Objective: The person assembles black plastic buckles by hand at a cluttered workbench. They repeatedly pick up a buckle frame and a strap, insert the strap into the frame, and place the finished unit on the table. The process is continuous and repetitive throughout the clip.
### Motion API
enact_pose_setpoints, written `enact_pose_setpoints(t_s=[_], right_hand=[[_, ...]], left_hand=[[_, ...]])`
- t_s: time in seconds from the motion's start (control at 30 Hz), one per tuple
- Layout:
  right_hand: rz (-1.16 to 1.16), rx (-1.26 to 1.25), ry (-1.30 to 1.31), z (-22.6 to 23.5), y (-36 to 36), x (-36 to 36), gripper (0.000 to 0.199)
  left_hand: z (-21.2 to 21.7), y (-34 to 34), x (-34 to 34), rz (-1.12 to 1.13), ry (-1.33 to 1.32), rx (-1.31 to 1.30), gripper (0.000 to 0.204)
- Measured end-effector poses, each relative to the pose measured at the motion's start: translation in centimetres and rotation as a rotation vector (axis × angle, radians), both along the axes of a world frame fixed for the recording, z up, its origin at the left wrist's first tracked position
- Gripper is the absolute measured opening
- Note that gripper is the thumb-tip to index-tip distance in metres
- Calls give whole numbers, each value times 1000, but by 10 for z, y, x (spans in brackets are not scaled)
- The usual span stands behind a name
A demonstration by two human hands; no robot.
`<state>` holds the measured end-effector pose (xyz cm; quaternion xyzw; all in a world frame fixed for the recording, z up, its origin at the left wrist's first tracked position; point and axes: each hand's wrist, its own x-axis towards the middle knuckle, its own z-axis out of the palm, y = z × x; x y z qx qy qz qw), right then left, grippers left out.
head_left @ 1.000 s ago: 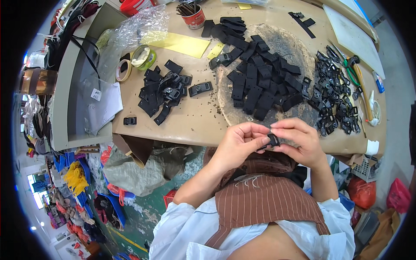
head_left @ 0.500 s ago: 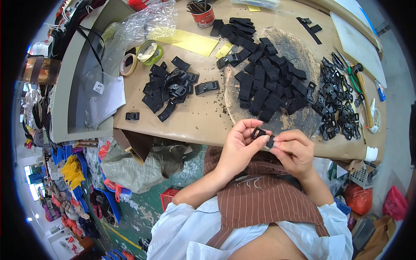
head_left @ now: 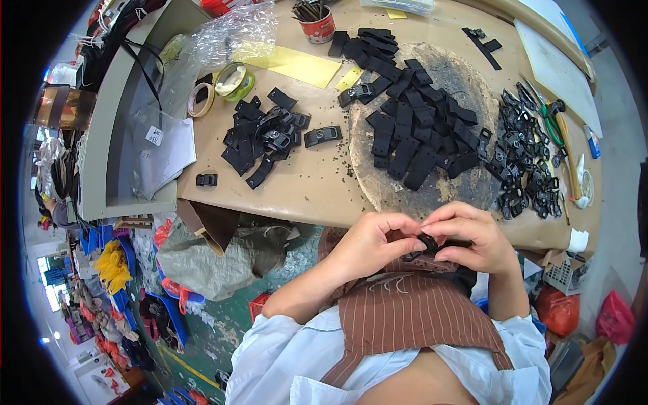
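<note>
Just off the table's front edge, my left hand (head_left: pixel 379 244) and my right hand (head_left: pixel 476 237) meet around a small black buckle (head_left: pixel 428 244) with a short strap piece. Both sets of fingertips pinch it, and they hide much of it. Ahead of my hands, a heap of short black strap pieces (head_left: pixel 415 128) covers much of a worn round wooden board (head_left: pixel 368 172). Many loose black buckles (head_left: pixel 516 162) are piled to the right of the board. On the left, straps with buckles attached (head_left: pixel 270 131) form a smaller pile, and a single one (head_left: pixel 322 136) sits beside it.
A hammer (head_left: pixel 572 155) and green-handled pliers (head_left: pixel 553 128) lie past the buckles. Tape rolls (head_left: pixel 200 101), a red tin of rods (head_left: pixel 316 28), crumpled plastic (head_left: pixel 233 30) and yellow card (head_left: pixel 290 64) are at the back left. A grey partition (head_left: pixel 115 135) borders the table's left side.
My hands have drawn nearer my body and lower, turning the buckle between them. My right hand has shifted to cover more of it. The piles on the table look the same.
</note>
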<state>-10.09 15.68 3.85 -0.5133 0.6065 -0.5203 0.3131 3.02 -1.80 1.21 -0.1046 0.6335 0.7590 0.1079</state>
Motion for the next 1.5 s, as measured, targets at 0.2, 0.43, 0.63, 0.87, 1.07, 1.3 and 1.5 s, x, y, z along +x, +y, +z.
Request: enact_pose_setpoints(t_s=[0.2, 0.43, 0.63, 0.87, 1.07, 1.3, 1.5], right_hand=[[-5, 68, -101, 2, 0, 6, 28], [-91, -17, 121, -4, 4, 8, 20], [-310, -83, -69, -17, 11, 7, 9], [-403, -197, -710, -30, 20, 9, 34], [-438, -118, -658, -37, 19, 9, 31], [-242, -443, -475, -7, 16, 18, 29], [-323, -351, -137, -7, 2, 11, 28]], left_hand=[[12, -5, 0, -139, -3, -152, 14], [12, 6, -7, -78, -29, -260, 16], [-4, -11, -31, -23, -9, 32, 22], [-14, -55, -87, 376, 119, -1165, 31], [-21, -33, -72, 287, 192, -1537, 29], [7, -28, -45, 411, 180, -115, 18], [16, 10, -24, 299, 141, 295, 21]])
